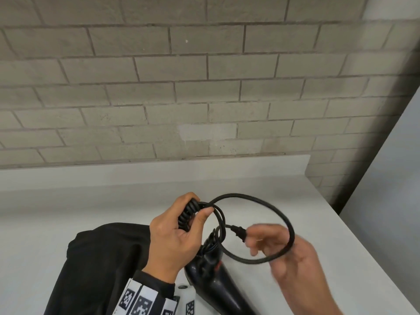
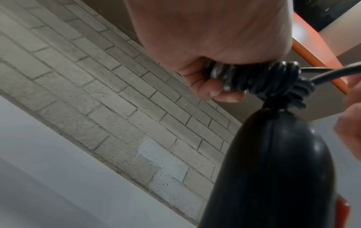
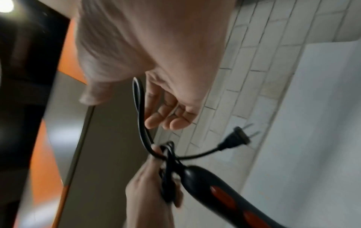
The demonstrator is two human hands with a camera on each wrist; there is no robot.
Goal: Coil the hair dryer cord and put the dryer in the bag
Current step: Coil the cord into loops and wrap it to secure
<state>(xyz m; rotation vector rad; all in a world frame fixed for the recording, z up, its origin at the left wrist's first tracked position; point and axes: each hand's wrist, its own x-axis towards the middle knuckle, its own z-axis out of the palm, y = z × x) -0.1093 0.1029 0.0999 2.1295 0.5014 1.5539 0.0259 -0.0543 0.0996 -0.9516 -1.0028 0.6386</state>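
Note:
My left hand (image 1: 197,209) grips a tight bundle of coiled black cord (image 1: 187,215) above the white table; the left wrist view shows its fingers (image 2: 207,89) curled round the coil (image 2: 254,80). One wide loop of cord (image 1: 268,205) runs out to my right hand (image 1: 270,244), which is blurred, with relaxed fingers (image 3: 168,114); the cord (image 3: 139,108) passes between thumb and fingers. The plug (image 1: 238,230) hangs free near the fingertips, prongs showing (image 3: 237,137). The black hair dryer (image 1: 216,278), with red buttons (image 3: 220,192), lies below the coil. The black bag (image 1: 102,258) lies under my left forearm.
The white table (image 1: 295,201) ends in an edge on the right (image 1: 363,242) and meets a grey brick wall (image 1: 204,98) at the back. A small white object (image 1: 185,292) sits beside the dryer near my left wrist.

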